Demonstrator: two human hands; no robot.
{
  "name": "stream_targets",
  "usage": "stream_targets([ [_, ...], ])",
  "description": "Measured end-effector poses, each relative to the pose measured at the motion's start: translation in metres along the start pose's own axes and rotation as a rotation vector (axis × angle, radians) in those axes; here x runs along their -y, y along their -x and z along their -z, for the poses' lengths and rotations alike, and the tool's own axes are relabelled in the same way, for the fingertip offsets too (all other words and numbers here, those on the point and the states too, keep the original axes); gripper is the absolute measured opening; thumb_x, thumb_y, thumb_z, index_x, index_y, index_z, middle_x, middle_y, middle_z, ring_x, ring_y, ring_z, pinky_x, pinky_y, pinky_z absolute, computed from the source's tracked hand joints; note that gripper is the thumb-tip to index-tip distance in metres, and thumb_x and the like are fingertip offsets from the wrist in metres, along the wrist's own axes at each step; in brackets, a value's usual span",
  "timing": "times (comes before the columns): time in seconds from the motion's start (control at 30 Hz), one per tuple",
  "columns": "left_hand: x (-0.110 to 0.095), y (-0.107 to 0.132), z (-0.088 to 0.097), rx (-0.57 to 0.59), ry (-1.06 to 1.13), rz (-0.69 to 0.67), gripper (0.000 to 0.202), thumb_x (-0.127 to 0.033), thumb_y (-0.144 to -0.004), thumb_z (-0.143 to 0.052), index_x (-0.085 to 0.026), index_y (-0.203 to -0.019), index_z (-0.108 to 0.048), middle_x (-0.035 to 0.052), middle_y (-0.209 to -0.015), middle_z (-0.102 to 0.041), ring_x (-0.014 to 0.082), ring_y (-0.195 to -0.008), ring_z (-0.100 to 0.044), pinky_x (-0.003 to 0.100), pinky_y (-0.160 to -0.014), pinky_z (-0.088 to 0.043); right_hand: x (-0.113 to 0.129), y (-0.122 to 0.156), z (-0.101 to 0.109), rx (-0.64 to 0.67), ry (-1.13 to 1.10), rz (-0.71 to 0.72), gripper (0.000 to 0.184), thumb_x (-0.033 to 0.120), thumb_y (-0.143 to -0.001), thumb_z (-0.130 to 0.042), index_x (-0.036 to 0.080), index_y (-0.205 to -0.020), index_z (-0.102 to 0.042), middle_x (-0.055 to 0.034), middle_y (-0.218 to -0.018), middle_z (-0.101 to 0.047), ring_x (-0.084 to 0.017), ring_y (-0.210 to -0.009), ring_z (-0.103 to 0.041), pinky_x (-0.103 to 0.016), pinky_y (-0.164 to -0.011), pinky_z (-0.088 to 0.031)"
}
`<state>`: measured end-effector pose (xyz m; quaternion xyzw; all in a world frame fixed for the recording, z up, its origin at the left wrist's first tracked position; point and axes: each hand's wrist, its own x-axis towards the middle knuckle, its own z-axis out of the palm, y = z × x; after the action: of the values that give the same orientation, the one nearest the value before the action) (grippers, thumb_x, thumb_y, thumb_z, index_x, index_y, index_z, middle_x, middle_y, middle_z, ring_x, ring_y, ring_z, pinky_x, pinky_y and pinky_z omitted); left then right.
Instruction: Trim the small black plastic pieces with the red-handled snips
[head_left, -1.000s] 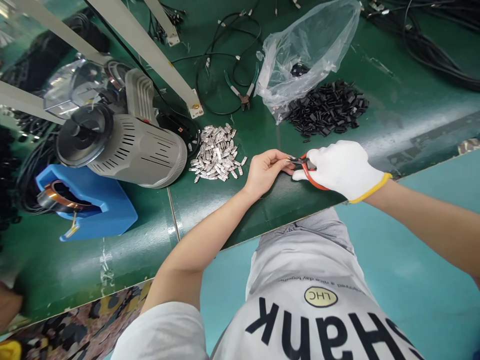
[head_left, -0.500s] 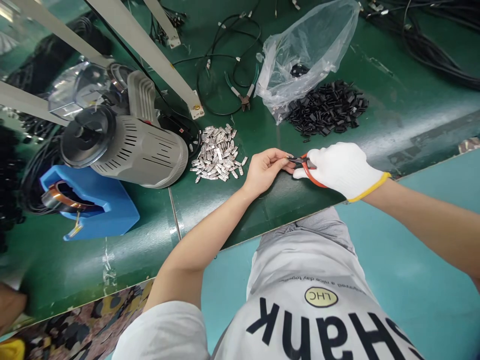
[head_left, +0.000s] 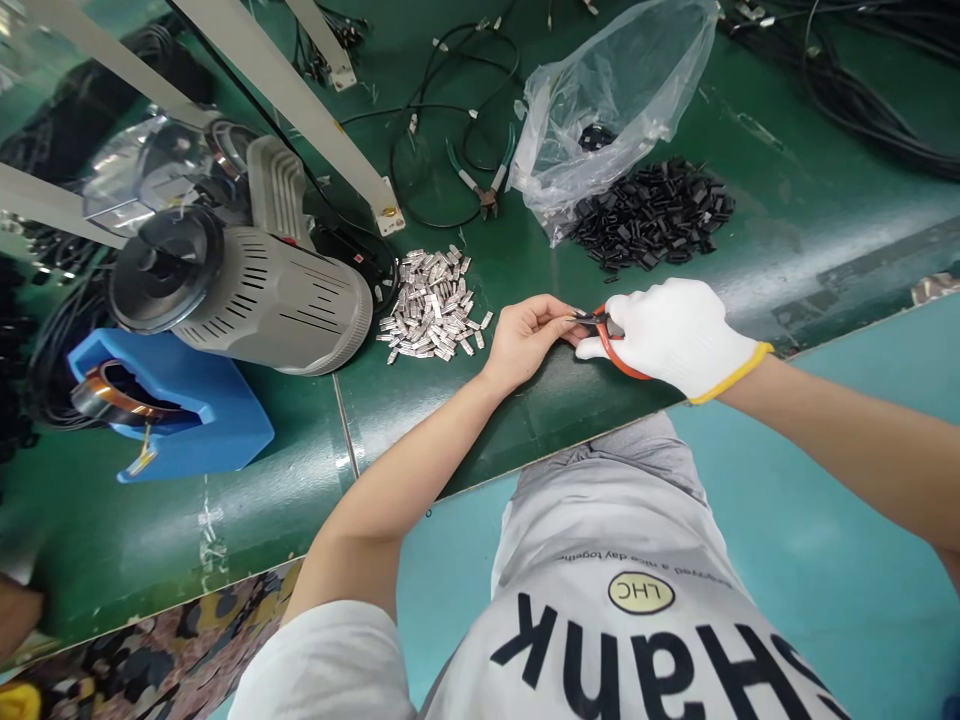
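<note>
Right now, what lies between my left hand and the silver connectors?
Only bare green bench lies between the left hand and the silver connectors, as the head view shows.

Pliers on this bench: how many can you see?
2: green-handled pliers lie on the bench beside the plastic bag; red-handled pliers are in the gloved right hand. More may be hidden.

I log orange snips [head_left: 616, 345] in gloved right hand [head_left: 675, 335], tips at a small dark piece [head_left: 577, 317] pinched in bare left hand [head_left: 529, 342].

Probably a cable-assembly workshop (green bench mat [head_left: 187, 530]), with black cables [head_left: 847, 90] and heaped metal connector shells [head_left: 433, 305].
</note>
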<state>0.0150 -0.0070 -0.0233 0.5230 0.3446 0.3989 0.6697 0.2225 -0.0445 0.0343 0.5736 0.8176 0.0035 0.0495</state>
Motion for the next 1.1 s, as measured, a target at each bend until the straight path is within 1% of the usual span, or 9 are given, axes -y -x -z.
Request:
stream_targets([
  [0.13,-0.001,0.001,0.0,-0.018,0.004,-0.002,0.039,-0.05,-0.082,-0.084,-0.014,-0.09,-0.073,0.0068,-0.083,-0.08,0.0167,-0.076,-0.077,0.031,-0.079,-0.064,0.004,0.0,-0.002,0.004,-0.012,-0.038,0.076,0.076,-0.098,-0.034,0.01,-0.101,-0.071,-0.0196,-0.087,-0.073,-0.029,-0.079,-0.066,-0.034,-0.065,-0.014],
  [0.27,-0.001,0.0,0.0,-0.011,0.015,-0.012,0.037,-0.049,-0.082,-0.084,-0.014,-0.089,-0.072,0.0065,-0.082,-0.08,0.0166,-0.076,-0.077,0.031,-0.079,-0.064,0.007,0.0,0.0,0.038,-0.042,-0.07,0.08,0.079,-0.097,-0.031,0.011,-0.102,-0.071,-0.0198,-0.088,-0.074,-0.031,-0.081,-0.069,-0.034,-0.064,-0.017],
  [0.43,0.0,-0.001,0.0,-0.017,0.0,-0.014,0.042,-0.053,-0.081,-0.083,-0.014,-0.09,-0.072,0.0066,-0.082,-0.079,0.017,-0.076,-0.077,0.031,-0.079,-0.063,0.008,-0.001,0.003,0.096,-0.061,-0.085,0.08,0.079,-0.098,-0.03,0.01,-0.101,-0.071,-0.021,-0.089,-0.074,-0.031,-0.082,-0.069,-0.034,-0.064,-0.023],
  [0.57,0.0,-0.001,0.0,-0.016,-0.006,-0.014,0.044,-0.056,-0.08,-0.082,-0.015,-0.089,-0.071,0.0061,-0.082,-0.079,0.0164,-0.075,-0.076,0.031,-0.078,-0.063,0.008,-0.001,0.005,0.056,-0.062,-0.086,0.079,0.08,-0.097,-0.033,0.011,-0.1,-0.072,-0.0192,-0.089,-0.074,-0.031,-0.083,-0.069,-0.034,-0.064,-0.02],
  [0.7,0.002,0.0,0.001,-0.005,-0.022,-0.028,0.039,-0.052,-0.081,-0.083,-0.016,-0.088,-0.071,0.0047,-0.081,-0.078,0.0151,-0.074,-0.075,0.028,-0.076,-0.061,0.008,-0.002,0.008,0.03,-0.063,-0.063,0.079,0.08,-0.096,-0.034,0.012,-0.103,-0.073,-0.0186,-0.09,-0.074,-0.03,-0.081,-0.069,-0.034,-0.063,-0.017],
  [0.87,0.003,-0.001,0.002,0.001,-0.019,-0.038,0.037,-0.05,-0.083,-0.083,-0.016,-0.088,-0.07,0.0047,-0.082,-0.079,0.0153,-0.075,-0.075,0.028,-0.077,-0.061,0.008,-0.003,0.004,0.038,-0.06,-0.057,0.081,0.08,-0.097,-0.031,0.011,-0.103,-0.072,-0.0195,-0.09,-0.074,-0.03,-0.082,-0.069,-0.034,-0.063,-0.015],
  [1.1,0.004,-0.002,0.003,-0.011,-0.023,-0.024,0.041,-0.054,-0.08,-0.084,-0.016,-0.088,-0.07,0.0052,-0.084,-0.079,0.0162,-0.077,-0.076,0.029,-0.078,-0.061,0.01,-0.002,0.0,0.067,-0.073,-0.078,0.081,0.08,-0.098,-0.029,0.01,-0.102,-0.07,-0.0203,-0.089,-0.073,-0.031,-0.083,-0.069,-0.034,-0.064,-0.017],
])
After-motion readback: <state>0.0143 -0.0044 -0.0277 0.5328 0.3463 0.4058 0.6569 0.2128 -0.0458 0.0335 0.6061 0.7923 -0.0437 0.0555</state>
